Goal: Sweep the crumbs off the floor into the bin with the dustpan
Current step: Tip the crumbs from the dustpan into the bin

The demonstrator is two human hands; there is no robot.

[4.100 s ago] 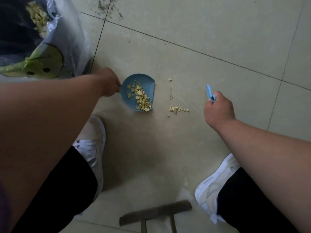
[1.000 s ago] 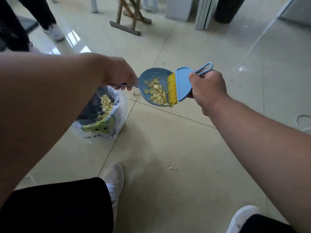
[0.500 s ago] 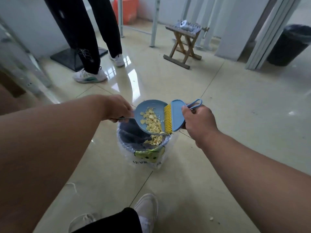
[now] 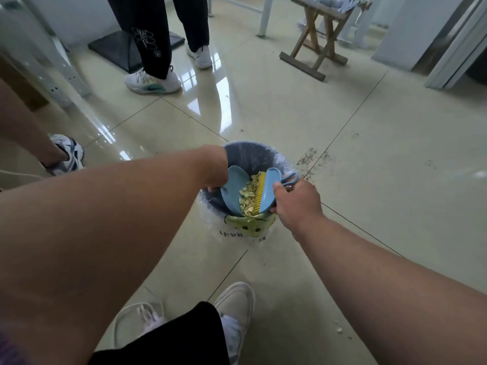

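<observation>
Over the lined bin (image 4: 263, 156), the left hand (image 4: 214, 171) grips the blue dustpan (image 4: 234, 191), tipped steeply, mouth downward; the right hand (image 4: 296, 204) grips the brush (image 4: 268, 191), bristles against the yellow crumbs (image 4: 249, 193).

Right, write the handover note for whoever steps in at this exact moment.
Left hand: grips the dustpan, tipped steeply over the bin.
Right hand: grips the brush, its yellow bristles against the pan's load.
Crumbs: sliding out of the pan into the bin; a pile already lies in there.
Done: one load swept up and carried to the bin.
Left: finish emptying the pan, then sweep up the few crumbs on the floor near the right arm, at the bottom right of the view.
</observation>
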